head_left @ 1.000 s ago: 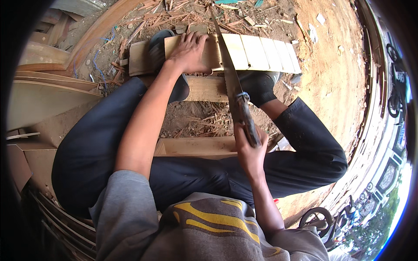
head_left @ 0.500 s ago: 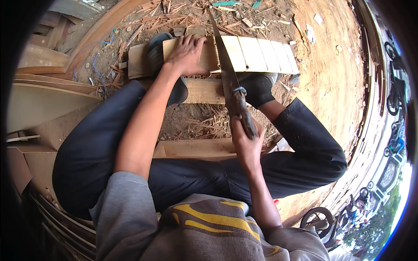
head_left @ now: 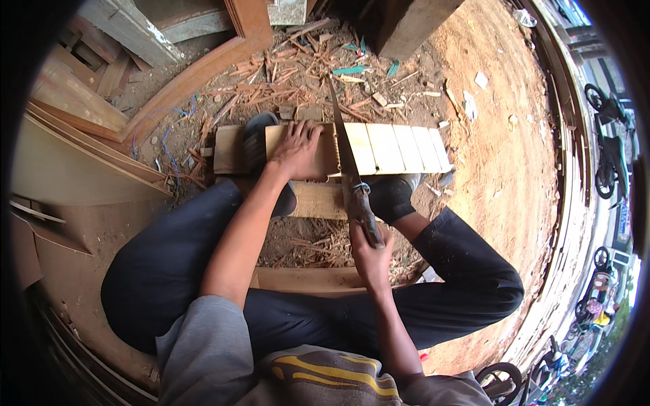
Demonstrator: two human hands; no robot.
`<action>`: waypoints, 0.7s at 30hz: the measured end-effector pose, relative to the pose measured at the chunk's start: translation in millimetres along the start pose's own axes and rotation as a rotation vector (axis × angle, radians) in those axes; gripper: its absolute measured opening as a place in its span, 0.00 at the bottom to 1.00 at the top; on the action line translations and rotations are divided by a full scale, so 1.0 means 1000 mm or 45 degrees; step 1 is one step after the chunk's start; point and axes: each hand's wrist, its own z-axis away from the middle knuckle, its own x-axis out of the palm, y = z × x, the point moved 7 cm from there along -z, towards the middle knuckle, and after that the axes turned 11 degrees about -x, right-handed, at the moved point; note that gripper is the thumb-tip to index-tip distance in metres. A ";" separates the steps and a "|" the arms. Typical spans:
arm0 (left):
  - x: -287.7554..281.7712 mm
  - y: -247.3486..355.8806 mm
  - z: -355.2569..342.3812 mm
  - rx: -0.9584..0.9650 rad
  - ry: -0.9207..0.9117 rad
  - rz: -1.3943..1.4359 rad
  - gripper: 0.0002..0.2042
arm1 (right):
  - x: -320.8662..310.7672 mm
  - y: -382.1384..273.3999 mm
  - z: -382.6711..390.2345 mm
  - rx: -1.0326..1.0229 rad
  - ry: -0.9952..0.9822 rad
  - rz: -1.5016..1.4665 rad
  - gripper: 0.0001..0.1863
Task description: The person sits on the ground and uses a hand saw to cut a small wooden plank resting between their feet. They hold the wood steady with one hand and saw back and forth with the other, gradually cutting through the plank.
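Note:
My left hand grips a pale wooden board, its fingers over the top near the far edge. The board, marked with several crosswise lines, lies above a second plank between my two shod feet. My right hand is closed on the worn handle of a handsaw, whose long dark blade crosses the board just right of my left hand, tip pointing away from me.
Splinters litter the dirt ahead. A wooden frame and leaning panels stand left, a thick post at the top. Long timber runs along the right, with parked motorbikes beyond. A wooden piece lies behind my legs.
My right hand has pushed the saw forward across the board, away from me. My left hand stays on the board. The view has shifted, showing more ground and the post ahead.

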 end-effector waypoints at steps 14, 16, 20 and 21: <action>-0.010 0.008 0.003 0.002 0.006 0.032 0.55 | -0.002 0.007 -0.026 -0.156 0.005 0.043 0.16; -0.029 0.029 0.008 0.013 -0.212 0.096 0.56 | 0.009 0.001 -0.070 -0.202 0.006 0.091 0.18; -0.030 0.015 0.015 -0.009 -0.181 0.008 0.56 | 0.013 -0.029 -0.024 -0.109 -0.091 0.067 0.14; -0.029 0.014 0.010 -0.004 -0.165 -0.005 0.56 | -0.001 -0.019 0.001 -0.166 -0.087 0.120 0.14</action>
